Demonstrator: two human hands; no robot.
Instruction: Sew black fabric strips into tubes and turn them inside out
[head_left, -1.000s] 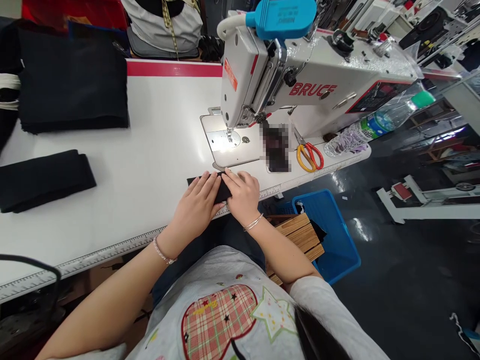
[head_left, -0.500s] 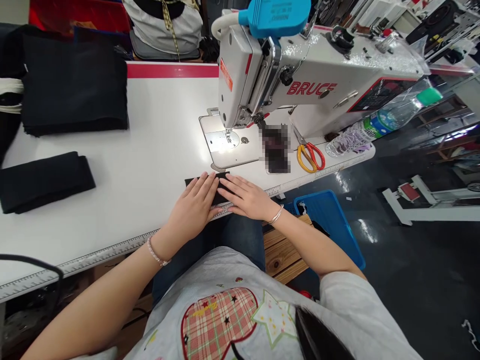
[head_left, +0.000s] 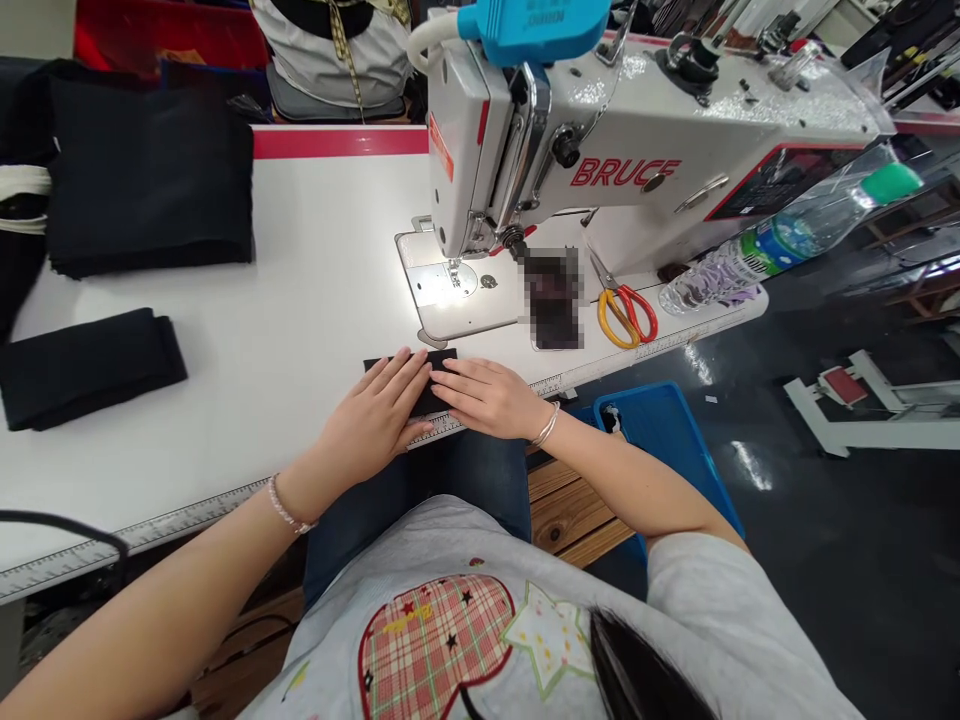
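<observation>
A small piece of black fabric (head_left: pixel 436 398) lies at the front edge of the white sewing table (head_left: pixel 315 290), partly covered by my hands. My left hand (head_left: pixel 375 415) rests flat on its left part, fingers stretched out and the thumb apart. From the right, my right hand (head_left: pixel 491 398) lies on the fabric with its fingers extended, the fingertips close to those of my left hand. Just beyond the fabric is the metal needle plate of the sewing machine (head_left: pixel 630 130), its needle area lit.
On the left are a folded black cloth (head_left: pixel 90 365) and a larger black fabric stack (head_left: pixel 150 180). Scissors (head_left: pixel 628 315), a pixelated dark object (head_left: pixel 555 300) and a plastic bottle (head_left: pixel 787 240) are at the right. A blue bin (head_left: pixel 667 430) stands below the table edge.
My left hand has slid slightly left, and a little more of the black fabric shows between my hands. The camera view has shifted slightly.
</observation>
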